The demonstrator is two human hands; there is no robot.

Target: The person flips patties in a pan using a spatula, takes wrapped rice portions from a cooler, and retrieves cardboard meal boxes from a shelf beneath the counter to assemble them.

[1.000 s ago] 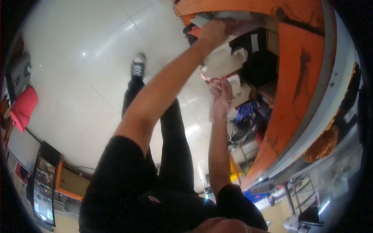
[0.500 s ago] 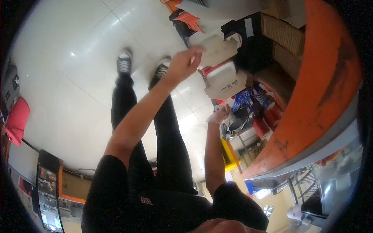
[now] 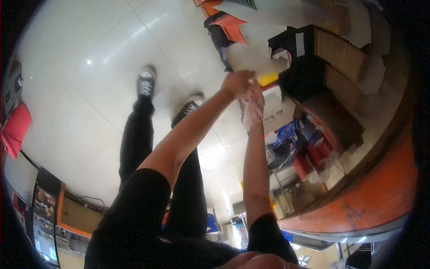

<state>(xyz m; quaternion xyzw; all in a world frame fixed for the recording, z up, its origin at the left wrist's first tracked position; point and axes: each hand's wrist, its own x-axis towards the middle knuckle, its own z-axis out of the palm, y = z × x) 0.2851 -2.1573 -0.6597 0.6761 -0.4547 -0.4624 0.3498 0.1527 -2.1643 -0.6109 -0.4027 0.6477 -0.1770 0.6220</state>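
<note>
My right hand (image 3: 253,105) is in a clear, wrinkled plastic glove, raised in front of an open shelf under the counter. My bare left hand (image 3: 237,84) meets it at the fingers, closed on the loose plastic glove (image 3: 252,117) there. Motion smears the fingers of the right hand, so their exact pose is unclear. Just beyond both hands is a yellow patch (image 3: 268,80), its kind not clear. A pale cardboard box (image 3: 277,110) with dark print lies behind the gloved hand, partly hidden by it.
Blue packaging (image 3: 286,133), a striped cup-like roll (image 3: 312,135) and red items (image 3: 309,163) crowd the shelf. Corrugated cardboard (image 3: 339,47) stands beside a black item (image 3: 293,49). An orange counter edge (image 3: 354,210) curves along the right. Tiled floor (image 3: 85,112) lies left.
My two hands have come together; the left moved right and the right moved up to it. The view has shifted, and the yellow patch now shows beside the hands.
</note>
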